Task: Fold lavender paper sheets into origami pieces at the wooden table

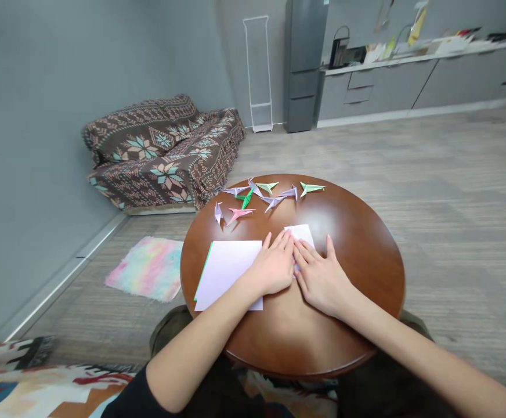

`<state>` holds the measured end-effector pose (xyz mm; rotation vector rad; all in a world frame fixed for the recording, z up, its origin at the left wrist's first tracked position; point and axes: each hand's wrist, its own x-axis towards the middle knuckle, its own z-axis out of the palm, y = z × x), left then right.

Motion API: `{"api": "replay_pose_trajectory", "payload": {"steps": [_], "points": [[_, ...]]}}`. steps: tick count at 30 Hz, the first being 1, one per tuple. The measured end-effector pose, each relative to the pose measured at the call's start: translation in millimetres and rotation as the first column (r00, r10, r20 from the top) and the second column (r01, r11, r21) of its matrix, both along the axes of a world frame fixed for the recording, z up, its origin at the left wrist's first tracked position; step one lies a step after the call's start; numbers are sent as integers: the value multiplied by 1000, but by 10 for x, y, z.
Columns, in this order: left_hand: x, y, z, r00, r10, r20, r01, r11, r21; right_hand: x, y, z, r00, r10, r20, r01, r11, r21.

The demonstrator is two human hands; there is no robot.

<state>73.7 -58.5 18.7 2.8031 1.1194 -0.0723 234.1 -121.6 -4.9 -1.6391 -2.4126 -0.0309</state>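
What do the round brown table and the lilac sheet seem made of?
The round brown table looks like varnished wood, possibly veneer, from its glossy shine. The pale lilac sheet looks like thin matte paper, lying flat with a crisp edge showing green.

On the wooden table [292, 342], the left hand [274, 264] lay across the edge of a large paper sheet [224, 273], and the right hand [322, 278] lay just beside it, with a small paper sheet [300, 233] under both sets of fingertips. Origami models [266, 194] lay behind the hands, at the far side of the table. A rug [146, 268] lay on the floor left of the table, before a sofa [161, 154], while a wire rack [257, 75] and a refrigerator [305, 64] stood farther back, with a counter [409, 64] to the refrigerator's right.
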Motion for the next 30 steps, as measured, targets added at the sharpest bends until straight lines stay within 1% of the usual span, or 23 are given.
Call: {"api": "replay_pose_trajectory", "payload": {"steps": [5,9,13,15,18,21,23,25,27,30], "points": [[2,-8,-11,1000,0,-22,1,1000,20,39,-18,-9,1000,18,-22,-18,1000,-1],[10,-15,-25,999,5,-43,-3,999,52,160,-72,-54,999,-34,8,34,998,50],[8,-3,-53,999,4,-41,-1,997,78,315,-121,-58,997,-53,51,48,994,94],[5,5,-73,1000,2,-29,1,996,89,360,-111,3,997,-53,60,48,996,80],[2,16,-99,1000,-2,-20,4,995,96,355,-36,167,997,-56,52,54,998,39],[0,23,-113,1000,-7,-14,9,995,97,256,96,319,992,-108,60,109,994,-2],[-1,25,-114,1000,-13,-11,14,995,95,154,189,353,982,-146,116,146,989,4],[-4,23,-111,1000,-14,-4,15,995,97,57,260,321,980,-125,156,119,992,48],[-8,17,-104,1000,-12,0,12,995,100,-4,293,244,982,-111,155,102,993,65],[-12,10,-88,1000,-9,-6,10,996,92,-2,269,122,978,-133,161,118,988,95]]}}
